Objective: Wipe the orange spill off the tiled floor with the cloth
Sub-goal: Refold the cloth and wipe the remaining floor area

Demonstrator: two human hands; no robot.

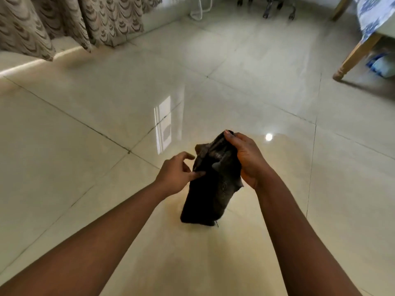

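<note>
A dark cloth (210, 189) hangs in the air between my two hands, above the glossy cream tiled floor (106, 116). My right hand (245, 159) grips its upper end, fingers curled round the bunched top. My left hand (177, 174) pinches the cloth's left edge between thumb and fingers about halfway down. The cloth's lower end dangles free. A faint orange tint (192, 238) shows on the tile directly below the cloth and between my forearms; whether it is the spill or a warm reflection I cannot tell.
Patterned brown curtains (64, 22) hang along the far left. A wooden furniture leg (354, 56) with a blue-and-white cover stands at the far right, a blue item under it. Chair casters (277, 7) and a white cable lie at the back.
</note>
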